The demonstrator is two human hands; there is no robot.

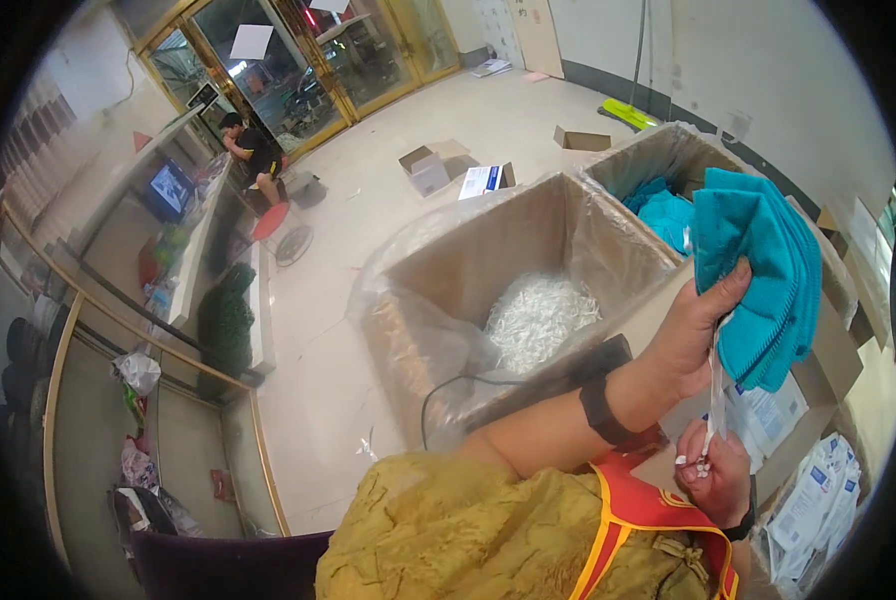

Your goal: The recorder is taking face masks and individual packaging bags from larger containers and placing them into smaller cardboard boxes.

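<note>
My left hand is closed around a stack of teal folded face masks, thumb on the near side, raised over the boxes at the right. White straps hang from the stack. Below it, my right hand is closed with the white strap ends pinched in its fingers. Printed white-and-blue packets lie in a box beyond my right hand, and more packets fill a bag at the lower right.
A large plastic-lined carton holds a heap of white strips. Behind it, another carton contains teal masks. Small cardboard boxes lie on the floor. A person sits by a counter near the glass doors.
</note>
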